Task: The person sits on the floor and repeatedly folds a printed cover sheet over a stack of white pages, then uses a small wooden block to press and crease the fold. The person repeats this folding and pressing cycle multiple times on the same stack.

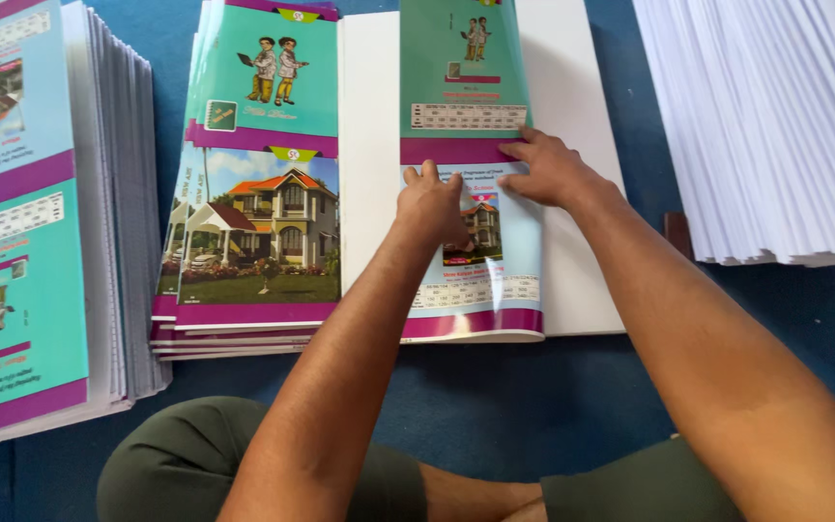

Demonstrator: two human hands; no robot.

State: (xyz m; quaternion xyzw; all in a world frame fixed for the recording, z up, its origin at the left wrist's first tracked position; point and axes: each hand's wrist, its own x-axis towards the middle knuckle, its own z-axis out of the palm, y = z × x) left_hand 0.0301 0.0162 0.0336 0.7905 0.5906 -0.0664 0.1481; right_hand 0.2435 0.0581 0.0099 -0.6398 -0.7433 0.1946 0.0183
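At frame centre we see the printed cover sheet lying on a white paper stack, its long axis running top to bottom. Our left hand presses with fingers curled; our right hand lies spread flat, neither pinching it.

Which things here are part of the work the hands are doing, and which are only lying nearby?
In hand:
left hand
right hand
glossy printed cover sheet
white paper block under it

Lying about:
pile of printed covers
stack of covered notebooks
tall pile of white sheets
blue floor
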